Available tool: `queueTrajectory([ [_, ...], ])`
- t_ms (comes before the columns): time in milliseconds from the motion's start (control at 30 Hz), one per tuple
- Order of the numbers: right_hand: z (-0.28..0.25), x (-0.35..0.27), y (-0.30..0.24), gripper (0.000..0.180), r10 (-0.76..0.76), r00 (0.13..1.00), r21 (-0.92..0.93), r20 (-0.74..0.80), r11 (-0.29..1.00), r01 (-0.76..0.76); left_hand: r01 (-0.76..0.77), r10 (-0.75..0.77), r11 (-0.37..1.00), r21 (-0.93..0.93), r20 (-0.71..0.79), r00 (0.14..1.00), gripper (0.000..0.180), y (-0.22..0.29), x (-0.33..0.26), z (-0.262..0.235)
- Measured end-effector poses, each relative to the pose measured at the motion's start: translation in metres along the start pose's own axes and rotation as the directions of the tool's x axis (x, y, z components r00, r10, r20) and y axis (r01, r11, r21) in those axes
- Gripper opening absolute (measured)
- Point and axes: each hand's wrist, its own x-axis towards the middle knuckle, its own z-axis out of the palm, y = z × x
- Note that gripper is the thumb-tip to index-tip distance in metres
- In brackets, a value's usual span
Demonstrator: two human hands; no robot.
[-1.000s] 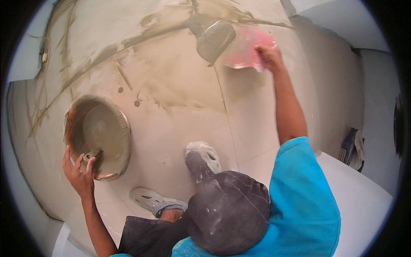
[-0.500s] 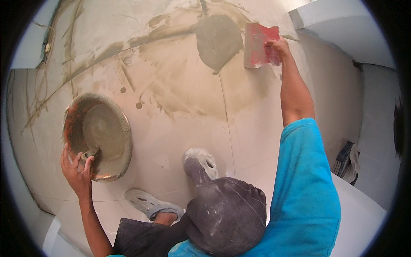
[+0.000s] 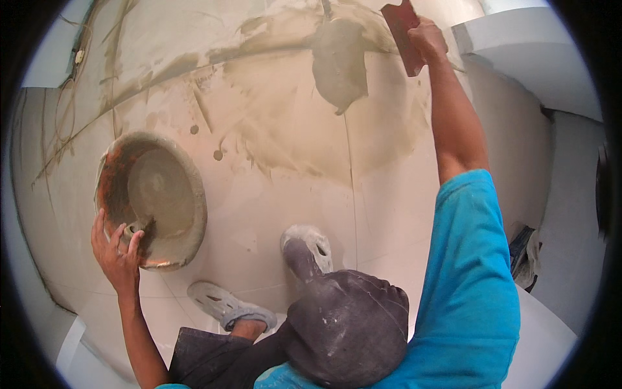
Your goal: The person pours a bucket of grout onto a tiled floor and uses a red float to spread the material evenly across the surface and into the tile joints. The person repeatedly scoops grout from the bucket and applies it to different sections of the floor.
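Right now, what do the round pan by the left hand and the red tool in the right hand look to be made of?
The pan looks like metal, its reddish rim rusted or stained and its inside coated in grey mortar. The red tool is a thin flat blade, probably plastic or painted steel; the look leaves it open.

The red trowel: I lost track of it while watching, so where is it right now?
In the head view the red trowel is at top right, gripped in the right hand, just right of the grey mortar patch.

Building site: mortar-smeared floor tiles [image 3: 272, 194], mortar pan [image 3: 152, 198].
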Motion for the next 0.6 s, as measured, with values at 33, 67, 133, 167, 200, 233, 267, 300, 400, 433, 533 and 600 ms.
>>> queueTrajectory([
  [33, 0.004, 0.007, 0.001, 0.042, 0.014, 0.999, -0.107, -0.040, 0.994, -0.018, 0.004, -0.004, 1.000, -0.006, -0.003, 1.000, 0.029, 0.000, 0.000, 0.000],
  [67, 0.006, 0.009, -0.013, 0.042, 0.041, 0.999, -0.078, -0.024, 0.996, -0.043, 0.013, -0.013, 1.000, -0.001, -0.004, 1.000, 0.029, 0.000, -0.001, -0.001],
  [133, 0.009, 0.001, -0.046, 0.043, 0.106, 0.994, -0.032, 0.013, 0.994, -0.105, 0.020, -0.020, 1.000, 0.001, 0.003, 1.000, 0.029, 0.001, -0.002, -0.001],
  [167, 0.021, 0.012, -0.046, 0.040, 0.009, 1.000, -0.028, 0.020, 1.000, -0.008, 0.026, -0.026, 1.000, 0.005, 0.018, 1.000, 0.029, -0.001, -0.003, -0.001],
  [200, 0.025, 0.011, -0.057, 0.033, -0.108, 0.993, -0.052, -0.041, 0.993, 0.106, 0.035, -0.035, 0.999, 0.008, 0.033, 0.999, 0.028, -0.002, -0.003, 0.000],
  [233, 0.031, 0.010, -0.072, 0.027, -0.224, 0.970, -0.084, -0.099, 0.973, 0.216, 0.043, -0.043, 0.999, 0.010, 0.048, 0.998, 0.028, -0.002, -0.004, 0.001],
  [267, 0.018, -0.001, -0.098, 0.028, -0.139, 0.988, 0.241, 0.065, 0.963, 0.120, 0.051, -0.051, 0.999, 0.002, 0.039, 0.998, 0.029, -0.002, -0.006, 0.001],
  [300, 0.002, -0.013, -0.116, 0.030, -0.100, 0.965, 0.517, 0.242, 0.855, -0.041, 0.055, -0.055, 0.998, -0.011, 0.027, 0.998, 0.030, -0.003, -0.007, 0.000],
  [400, 0.006, -0.010, -0.122, 0.029, -0.550, 0.828, 0.083, 0.110, 0.835, 0.543, 0.045, -0.045, 0.999, -0.014, 0.013, 0.999, 0.031, -0.002, -0.007, 0.000],
  [433, 0.006, -0.010, -0.124, 0.029, -0.544, 0.815, 0.026, 0.197, 0.834, 0.551, 0.041, -0.041, 0.999, -0.011, 0.014, 0.999, 0.031, -0.002, -0.007, 0.000],
  [533, -0.003, -0.020, -0.131, 0.027, -0.574, 0.751, -0.056, 0.326, 0.782, 0.621, 0.057, -0.058, 0.997, 0.052, 0.025, 0.998, 0.031, -0.002, -0.010, -0.001],
  [600, -0.001, -0.029, -0.117, 0.025, -0.676, 0.691, -0.012, 0.254, 0.713, 0.701, 0.058, -0.060, 0.997, 0.048, 0.023, 0.998, 0.031, -0.004, -0.011, 0.001],
])
